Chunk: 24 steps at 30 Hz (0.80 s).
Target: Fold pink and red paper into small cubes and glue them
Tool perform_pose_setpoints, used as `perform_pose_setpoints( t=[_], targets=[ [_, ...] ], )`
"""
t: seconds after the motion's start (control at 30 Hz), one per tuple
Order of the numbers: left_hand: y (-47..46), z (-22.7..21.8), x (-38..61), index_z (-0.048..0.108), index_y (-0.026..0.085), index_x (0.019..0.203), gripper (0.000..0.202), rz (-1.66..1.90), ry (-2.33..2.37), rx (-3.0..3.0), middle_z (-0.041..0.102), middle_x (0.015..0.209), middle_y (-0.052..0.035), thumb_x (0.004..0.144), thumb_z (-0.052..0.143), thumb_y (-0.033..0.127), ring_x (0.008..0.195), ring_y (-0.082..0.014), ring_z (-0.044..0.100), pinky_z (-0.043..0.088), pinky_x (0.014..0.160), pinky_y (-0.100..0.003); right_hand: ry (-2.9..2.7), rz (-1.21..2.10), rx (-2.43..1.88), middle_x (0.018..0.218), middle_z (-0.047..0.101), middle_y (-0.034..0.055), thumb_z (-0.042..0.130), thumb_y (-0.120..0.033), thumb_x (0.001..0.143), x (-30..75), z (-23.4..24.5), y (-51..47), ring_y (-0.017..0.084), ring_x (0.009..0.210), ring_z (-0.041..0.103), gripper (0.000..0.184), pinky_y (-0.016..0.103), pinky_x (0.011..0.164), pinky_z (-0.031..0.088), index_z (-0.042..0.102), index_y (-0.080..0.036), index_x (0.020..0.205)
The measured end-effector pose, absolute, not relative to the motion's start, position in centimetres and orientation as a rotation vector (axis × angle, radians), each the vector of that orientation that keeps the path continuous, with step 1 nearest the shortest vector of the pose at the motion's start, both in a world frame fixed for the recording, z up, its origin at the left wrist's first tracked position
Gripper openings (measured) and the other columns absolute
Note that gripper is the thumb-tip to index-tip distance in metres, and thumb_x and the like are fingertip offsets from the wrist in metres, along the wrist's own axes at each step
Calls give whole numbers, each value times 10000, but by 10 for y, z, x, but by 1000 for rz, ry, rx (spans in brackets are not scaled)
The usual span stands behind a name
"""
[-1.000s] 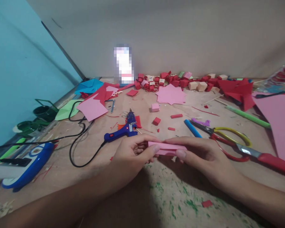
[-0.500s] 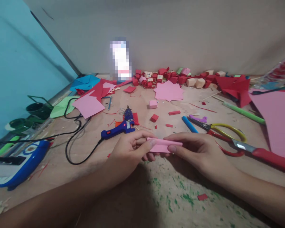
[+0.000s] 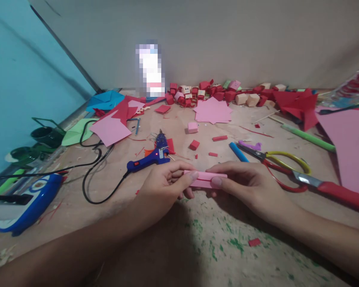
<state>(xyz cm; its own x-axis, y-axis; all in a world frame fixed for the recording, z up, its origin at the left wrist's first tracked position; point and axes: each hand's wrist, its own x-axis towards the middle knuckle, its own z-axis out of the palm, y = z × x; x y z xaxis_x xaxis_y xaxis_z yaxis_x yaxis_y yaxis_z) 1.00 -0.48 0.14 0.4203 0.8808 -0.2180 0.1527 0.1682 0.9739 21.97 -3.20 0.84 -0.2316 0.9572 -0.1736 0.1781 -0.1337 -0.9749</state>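
Observation:
A small folded strip of pink paper (image 3: 206, 180) is held between both hands above the table, a dark line running along its fold. My left hand (image 3: 170, 181) pinches its left end, thumb on top and fingers behind. At the right end, my right hand (image 3: 245, 183) grips it the same way, with the thumb pressing the near face. Beyond the hands lie a pink paper cube (image 3: 193, 127), a red paper cube (image 3: 194, 144) and small red strips (image 3: 220, 138). The fingers behind the paper are partly hidden.
A blue glue gun (image 3: 148, 159) with a black cord lies left of the hands. Scissors (image 3: 279, 161) and a red-handled tool (image 3: 332, 189) lie to the right. Pink paper sheets (image 3: 213, 111) and several paper cubes (image 3: 218, 95) sit farther back, near a blurred phone (image 3: 151, 69).
The pink paper's upper fold now lies flatter, and a dark line shows along it. Both thumbs have shifted slightly on the paper. The camera view has moved a little.

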Motion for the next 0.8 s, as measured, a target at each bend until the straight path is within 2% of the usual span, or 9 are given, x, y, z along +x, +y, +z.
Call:
perform_pose_setpoints(
  t=[0.27, 0.47, 0.6, 0.8],
  targets=[
    [-5, 0, 9, 738, 155, 899, 169, 715, 1066, 1392, 639, 634, 14, 942, 620, 267, 598, -104, 605, 479, 576, -193, -1463, 1417, -1338, 898, 797, 73, 727, -444, 899, 219, 10, -33, 193, 759, 706, 312, 273, 633, 551, 827, -198, 1063],
    [-6, 2, 10, 747, 160, 891, 166, 689, 1093, 1371, 652, 631, 14, 928, 640, 282, 588, -104, 603, 474, 552, -188, -1463, 1401, -1357, 702, 752, 37, 677, -421, 943, 220, 9, -33, 150, 623, 647, 282, 247, 573, 513, 826, -194, 1019],
    [-6, 4, 10, 750, 155, 876, 171, 679, 1114, 1370, 654, 619, 13, 913, 645, 285, 557, -101, 592, 464, 540, -192, -1464, 1359, -1406, 686, 752, 41, 669, -416, 947, 221, 9, -33, 150, 606, 640, 282, 246, 553, 495, 822, -181, 975],
    [-4, 7, 10, 747, 150, 877, 180, 653, 1098, 1357, 656, 624, 6, 903, 647, 297, 562, -110, 591, 467, 545, -204, -1408, 1386, -1358, 686, 748, 25, 675, -401, 935, 221, 6, -32, 164, 622, 667, 236, 274, 581, 529, 812, -217, 992]
  ],
)
